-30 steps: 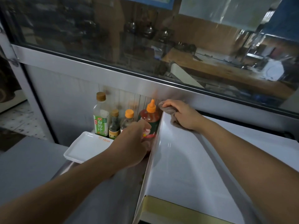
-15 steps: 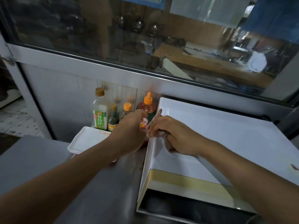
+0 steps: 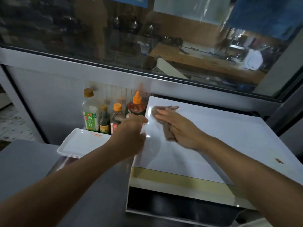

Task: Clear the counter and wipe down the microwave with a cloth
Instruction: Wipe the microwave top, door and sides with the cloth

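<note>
While right hand [image 3: 178, 128] presses cloth [image 3: 165, 112], bottles [image 3: 91, 112] upright

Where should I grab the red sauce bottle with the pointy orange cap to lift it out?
Grip the red sauce bottle by its narrow shoulder just under the orange cap, coming down from above. It stands upright, squeezed between the microwave and the smaller bottle, and the left hand hides its lower body, so I think only the top is free.

Microwave [image 3: 221, 141]: white glossy top, gold strip along front edge, dark door below, sits on steel counter [image 3: 29, 161] w/ small red spot near right edge. Cloth [image 3: 165, 118]: brownish, crumpled, flat on top near back-left corner.
</note>
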`<control>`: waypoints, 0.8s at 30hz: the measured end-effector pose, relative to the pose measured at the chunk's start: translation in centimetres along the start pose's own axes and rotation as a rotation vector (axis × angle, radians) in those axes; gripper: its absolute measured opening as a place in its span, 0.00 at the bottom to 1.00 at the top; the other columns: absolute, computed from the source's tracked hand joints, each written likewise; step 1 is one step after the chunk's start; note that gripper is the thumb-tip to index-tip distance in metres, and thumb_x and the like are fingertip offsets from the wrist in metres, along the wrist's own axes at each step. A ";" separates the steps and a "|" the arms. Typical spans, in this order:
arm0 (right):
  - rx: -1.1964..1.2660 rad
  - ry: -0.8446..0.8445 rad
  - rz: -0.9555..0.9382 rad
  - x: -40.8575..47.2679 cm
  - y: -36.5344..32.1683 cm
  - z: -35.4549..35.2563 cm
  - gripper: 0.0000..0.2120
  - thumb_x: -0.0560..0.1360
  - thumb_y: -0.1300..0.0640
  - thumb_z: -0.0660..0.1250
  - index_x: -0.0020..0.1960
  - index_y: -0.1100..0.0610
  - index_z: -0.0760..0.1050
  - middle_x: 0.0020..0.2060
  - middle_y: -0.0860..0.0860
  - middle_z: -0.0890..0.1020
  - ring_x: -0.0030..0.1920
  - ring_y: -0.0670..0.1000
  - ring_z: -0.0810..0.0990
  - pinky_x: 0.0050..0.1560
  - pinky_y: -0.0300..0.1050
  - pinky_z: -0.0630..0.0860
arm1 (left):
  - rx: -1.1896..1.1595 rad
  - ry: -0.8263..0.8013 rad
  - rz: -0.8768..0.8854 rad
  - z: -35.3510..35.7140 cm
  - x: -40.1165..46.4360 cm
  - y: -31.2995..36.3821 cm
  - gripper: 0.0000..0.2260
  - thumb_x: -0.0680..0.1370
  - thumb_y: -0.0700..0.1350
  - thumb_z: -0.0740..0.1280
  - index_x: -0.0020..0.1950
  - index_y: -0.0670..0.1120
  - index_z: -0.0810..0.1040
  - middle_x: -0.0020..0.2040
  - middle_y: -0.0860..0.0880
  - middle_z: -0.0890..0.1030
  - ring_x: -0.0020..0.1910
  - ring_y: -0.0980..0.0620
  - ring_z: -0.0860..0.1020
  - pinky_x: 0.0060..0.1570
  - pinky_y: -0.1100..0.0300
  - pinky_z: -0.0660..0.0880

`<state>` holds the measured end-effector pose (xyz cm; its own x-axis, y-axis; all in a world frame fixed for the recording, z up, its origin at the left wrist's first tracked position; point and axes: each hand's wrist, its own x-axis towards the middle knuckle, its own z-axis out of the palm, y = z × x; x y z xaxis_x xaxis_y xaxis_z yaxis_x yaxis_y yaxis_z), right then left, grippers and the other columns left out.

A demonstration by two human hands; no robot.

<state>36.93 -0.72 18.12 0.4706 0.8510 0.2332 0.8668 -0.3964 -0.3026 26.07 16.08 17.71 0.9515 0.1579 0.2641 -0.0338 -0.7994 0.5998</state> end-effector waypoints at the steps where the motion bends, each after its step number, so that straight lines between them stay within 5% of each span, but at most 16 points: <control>1: -0.074 -0.035 -0.024 -1.5 -0.1 0.2 0.19 0.81 0.60 0.55 0.72 0.52 0.65 0.72 0.44 0.64 0.72 0.40 0.59 0.73 0.37 0.57 | 0.033 -0.010 0.014 0.3 0.1 0.3 0.16 0.76 0.37 0.65 0.64 0.42 0.73 0.62 0.44 0.75 0.62 0.47 0.72 0.57 0.63 0.67; 4: -0.069 -0.052 -0.029 -5.0 0.1 -0.1 0.23 0.81 0.52 0.55 0.75 0.48 0.59 0.76 0.42 0.57 0.76 0.43 0.51 0.75 0.44 0.53 | 0.114 -0.079 0.016 1.0 0.4 1.0 0.19 0.77 0.40 0.65 0.68 0.44 0.70 0.67 0.47 0.72 0.66 0.50 0.69 0.63 0.63 0.64; 8: -0.037 -0.044 -0.009 -3.2 2.4 -1.4 0.23 0.81 0.55 0.57 0.75 0.52 0.61 0.75 0.46 0.60 0.75 0.46 0.55 0.71 0.36 0.52 | 0.169 -0.143 -0.010 1.1 0.6 1.6 0.19 0.76 0.38 0.64 0.67 0.43 0.70 0.68 0.47 0.70 0.67 0.50 0.68 0.66 0.59 0.65; 11: -0.111 -0.057 0.165 -1.0 5.5 -2.5 0.21 0.81 0.57 0.54 0.74 0.54 0.61 0.76 0.48 0.57 0.76 0.47 0.54 0.73 0.40 0.53 | 0.213 -0.152 -0.065 1.1 0.9 2.2 0.17 0.75 0.37 0.64 0.64 0.43 0.72 0.65 0.47 0.72 0.63 0.48 0.71 0.63 0.55 0.68; 16: -0.118 -0.025 0.169 -3.5 4.2 -1.9 0.24 0.81 0.57 0.53 0.76 0.54 0.56 0.77 0.49 0.53 0.77 0.48 0.48 0.73 0.39 0.44 | 0.363 -0.091 -0.089 2.5 1.1 4.0 0.14 0.76 0.40 0.62 0.62 0.47 0.73 0.62 0.49 0.75 0.61 0.49 0.72 0.60 0.52 0.69; 20: -0.041 0.003 -0.059 -9.9 3.2 -2.4 0.23 0.79 0.58 0.55 0.73 0.55 0.63 0.75 0.49 0.62 0.76 0.49 0.55 0.74 0.43 0.52 | 0.371 -0.127 0.000 4.8 1.6 6.0 0.17 0.78 0.43 0.61 0.67 0.49 0.70 0.66 0.51 0.73 0.65 0.49 0.70 0.64 0.50 0.68; 24: -0.077 -0.080 0.090 -9.6 8.0 -4.7 0.23 0.81 0.57 0.54 0.75 0.51 0.59 0.76 0.46 0.57 0.76 0.47 0.53 0.73 0.43 0.53 | 0.391 -0.141 -0.004 6.6 2.0 7.4 0.17 0.78 0.45 0.60 0.67 0.51 0.70 0.68 0.52 0.71 0.66 0.48 0.68 0.65 0.50 0.66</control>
<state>40.11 -13.65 17.77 0.5350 0.8343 0.1332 0.8333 -0.4950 -0.2462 29.75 6.64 17.75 0.9848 0.1021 0.1403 0.0627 -0.9633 0.2608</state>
